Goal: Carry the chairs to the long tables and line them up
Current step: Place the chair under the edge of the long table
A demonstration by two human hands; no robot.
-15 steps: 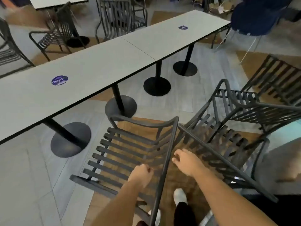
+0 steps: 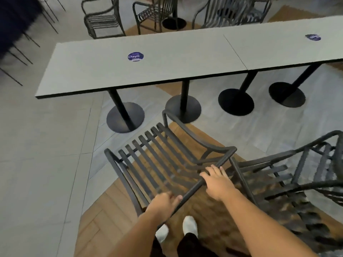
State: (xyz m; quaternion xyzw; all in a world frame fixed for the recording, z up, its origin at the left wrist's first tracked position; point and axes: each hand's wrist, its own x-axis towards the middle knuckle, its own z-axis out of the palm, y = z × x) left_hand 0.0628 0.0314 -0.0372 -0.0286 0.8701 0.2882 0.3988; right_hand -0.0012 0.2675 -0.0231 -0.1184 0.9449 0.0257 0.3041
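Presently both the left hand [image 2: 163, 202] and right hand [image 2: 216, 182] grip the top rail of the dark slatted metal armchair [image 2: 157, 164], standing on the floor near the long grey table's [image 2: 130, 75] near edge; it should be pushed squarely, parallel to that edge, clear of the neighbouring chair [image 2: 297, 173].

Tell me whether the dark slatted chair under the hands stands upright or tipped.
Cannot tell for sure: the dark slatted metal chair shows its seat facing up, both hands on its top rail, but its legs are hidden.
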